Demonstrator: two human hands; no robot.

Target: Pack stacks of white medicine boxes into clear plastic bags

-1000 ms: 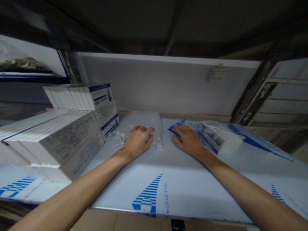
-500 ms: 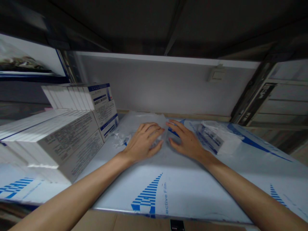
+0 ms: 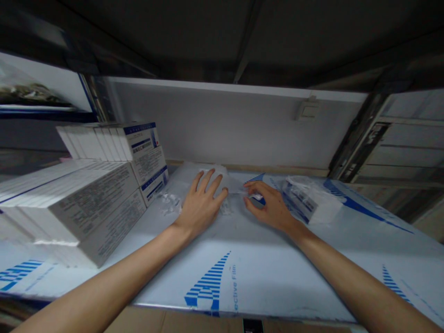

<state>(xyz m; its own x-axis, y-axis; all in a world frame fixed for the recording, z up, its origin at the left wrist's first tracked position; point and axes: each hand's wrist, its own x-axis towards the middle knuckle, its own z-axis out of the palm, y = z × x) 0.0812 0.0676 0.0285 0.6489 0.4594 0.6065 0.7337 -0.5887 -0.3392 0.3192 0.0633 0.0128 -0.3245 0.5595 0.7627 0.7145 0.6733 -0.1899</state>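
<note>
A clear plastic bag (image 3: 180, 179) lies flat on the film-covered shelf, near the back wall. My left hand (image 3: 201, 201) rests on it, fingers spread and palm down. To the right, my right hand (image 3: 268, 206) has thumb and fingers curled together on a crumpled edge of the same bag. Just beyond that hand sits a small bundle of white and blue boxes (image 3: 312, 201) wrapped in clear plastic. Part of the bag is hidden under my left hand.
White and blue printed cartons (image 3: 104, 199) are stacked on the left. A dark upper shelf (image 3: 194, 41) hangs low overhead. Metal posts (image 3: 360, 134) bound the right side, and a wall switch (image 3: 308, 111) is on the back wall. Cardboard (image 3: 197, 323) shows below the shelf's front edge.
My left hand has spread its fingers and shifted slightly left on the bag. My right hand's fingers have closed on the bag's edge. The view has shifted slightly.
</note>
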